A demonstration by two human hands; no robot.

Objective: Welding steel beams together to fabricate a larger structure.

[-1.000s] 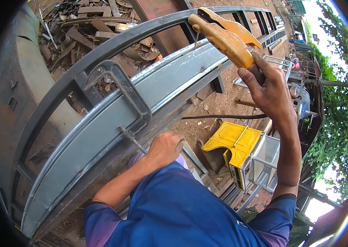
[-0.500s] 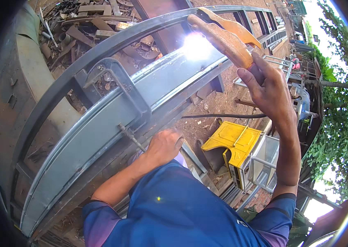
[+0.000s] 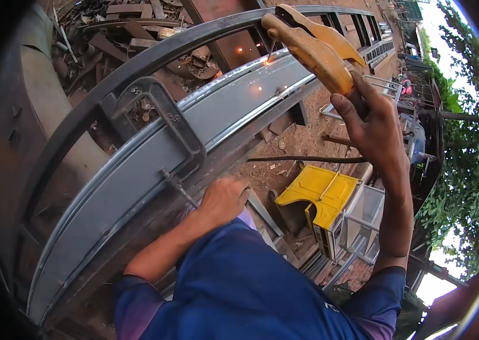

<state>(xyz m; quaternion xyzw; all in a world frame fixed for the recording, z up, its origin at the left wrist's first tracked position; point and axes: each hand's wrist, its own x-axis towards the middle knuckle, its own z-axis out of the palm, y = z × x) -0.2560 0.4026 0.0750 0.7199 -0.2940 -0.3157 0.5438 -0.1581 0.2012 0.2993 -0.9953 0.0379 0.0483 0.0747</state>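
Observation:
My right hand [image 3: 378, 122] is closed round a worn orange welding electrode holder [image 3: 313, 54]. A thin electrode [image 3: 271, 50] sticks out below its jaws, its tip at a small glowing spot on the far edge of a curved grey steel channel [image 3: 236, 102]. A black C-clamp [image 3: 174, 122] straddles that channel, its threaded screw [image 3: 180, 188] pointing toward my left wrist. My left hand [image 3: 225, 198] is curled closed at the channel's near side, beside the screw's end; whatever lies within its fingers is hidden.
A dark curved steel frame [image 3: 154, 48] runs behind the channel. Scrap metal [image 3: 109, 48] lies heaped at the far left. Right of my left hand stands a yellow panelled metal piece [image 3: 324, 190] by a light metal frame [image 3: 364, 218]. A black cable [image 3: 307, 159] crosses the dirt ground.
The bright white arc has gone out, leaving a glowing spot and a few orange sparks. The electrode holder has tilted slightly, lifting at its far end. My left hand stays put.

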